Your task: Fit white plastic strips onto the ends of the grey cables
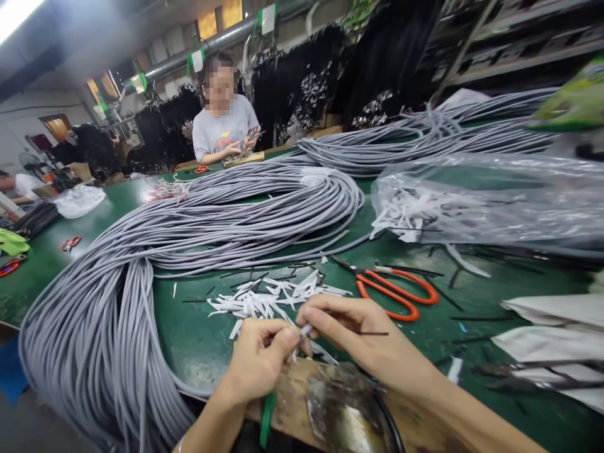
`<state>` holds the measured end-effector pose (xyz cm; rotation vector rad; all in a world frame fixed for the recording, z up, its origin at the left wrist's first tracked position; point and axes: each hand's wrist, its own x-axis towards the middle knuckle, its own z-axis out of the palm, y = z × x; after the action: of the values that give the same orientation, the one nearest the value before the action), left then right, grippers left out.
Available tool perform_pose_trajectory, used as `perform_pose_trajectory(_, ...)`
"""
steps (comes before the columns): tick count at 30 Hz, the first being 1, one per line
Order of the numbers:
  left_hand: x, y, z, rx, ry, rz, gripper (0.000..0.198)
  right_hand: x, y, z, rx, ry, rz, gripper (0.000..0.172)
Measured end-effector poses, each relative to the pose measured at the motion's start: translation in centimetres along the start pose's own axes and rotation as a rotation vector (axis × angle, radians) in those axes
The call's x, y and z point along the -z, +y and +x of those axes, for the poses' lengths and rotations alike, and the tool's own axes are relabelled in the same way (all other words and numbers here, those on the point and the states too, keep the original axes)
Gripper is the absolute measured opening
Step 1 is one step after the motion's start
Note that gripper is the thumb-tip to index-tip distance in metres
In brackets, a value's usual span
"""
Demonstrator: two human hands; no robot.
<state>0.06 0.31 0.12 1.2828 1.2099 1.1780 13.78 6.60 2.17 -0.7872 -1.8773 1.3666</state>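
My left hand (pixel 259 352) is closed, thumb against forefinger, around the end of a grey cable (pixel 306 329). From the other side my right hand (pixel 361 330) pinches the same short piece, and the fingertips of both hands almost meet. A thin dark strip (pixel 375 333) sticks out by the right hand's fingers; whether it is gripped I cannot tell. Below the hands is a worn wooden board (pixel 292 402) with a dark, stained metal piece (pixel 346 412) on it. White paper-like strips (pixel 264 302) lie just beyond my fingers.
Orange-handled scissors (pixel 391 289) lie right of the strips. A large coil of grey cable (pixel 226 214) spreads across the green table (pixel 184 333) and over its edge. At right are a clear plastic bag (pixel 495 201) and pliers (pixel 533 371). A person (pixel 226 126) works opposite.
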Motion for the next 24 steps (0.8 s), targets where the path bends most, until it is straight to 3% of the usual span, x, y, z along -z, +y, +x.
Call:
perform_pose_trajectory(2,-0.2,0.0,-0.1,-0.010,0.033,0.067,0.050,-0.1,0.0,0.1,0.003,-0.003,-0.063,0.050)
perform_pose_trajectory(8,-1.1,-0.2,-0.4,-0.131,0.181,0.400,0.025,-0.4,1.2,0.1,0.016,0.155,-0.256,0.055)
perform_pose_trajectory(12,-1.0,-0.3,-0.2,-0.170,0.298,0.269,0.032,-0.3,1.2,0.1,-0.002,0.252,-0.225,0.054)
perform_pose_trajectory(17,-0.6,-0.6,0.1,-0.120,0.355,-0.019,0.050,-0.7,0.5,-0.6,0.033,0.043,-0.218,0.054)
perform_pose_trajectory(20,-0.5,-0.7,0.0,-0.161,0.347,0.039,0.051,-1.0,0.5,-0.9,0.045,-0.056,-0.276,0.055)
perform_pose_trajectory(24,-0.5,-0.5,-0.3,-0.208,0.339,0.152,0.044,-1.0,0.8,-1.1,0.034,-0.086,-0.301,0.052)
